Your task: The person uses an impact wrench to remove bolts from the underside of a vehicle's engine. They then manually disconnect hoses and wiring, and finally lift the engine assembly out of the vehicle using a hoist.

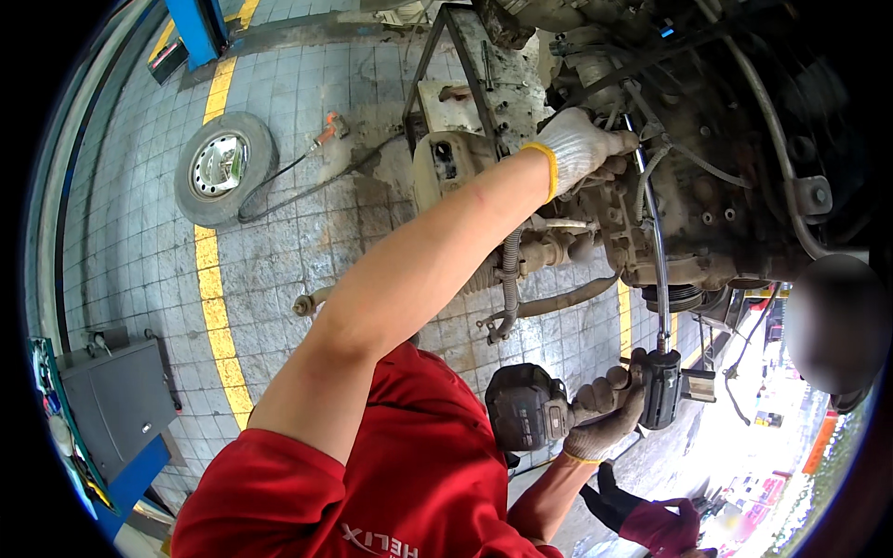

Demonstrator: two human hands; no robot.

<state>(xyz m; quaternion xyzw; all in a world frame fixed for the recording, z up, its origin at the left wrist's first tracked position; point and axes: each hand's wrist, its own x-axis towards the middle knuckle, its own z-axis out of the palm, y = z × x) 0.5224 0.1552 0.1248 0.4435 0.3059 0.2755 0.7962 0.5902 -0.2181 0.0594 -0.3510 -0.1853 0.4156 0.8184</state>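
Observation:
My left hand [581, 144], in a white glove with a yellow cuff, reaches up to the greasy underside of a raised car's engine [707, 205]. It is closed around the top end of a long thin extension bar [657, 260]. The bar runs down to a black cordless impact wrench [526, 407]. My right hand [606, 409], in a dirty work glove, grips that wrench by its middle, close to my red-shirted chest.
A loose wheel [223, 166] lies on the tiled floor beside a yellow line [216, 307], with an orange-handled air tool [330, 126] and hose nearby. A metal stand [465, 93] sits under the car. A grey cabinet [116, 400] is at left. Another person's red sleeve and black glove [651, 523] are at lower right.

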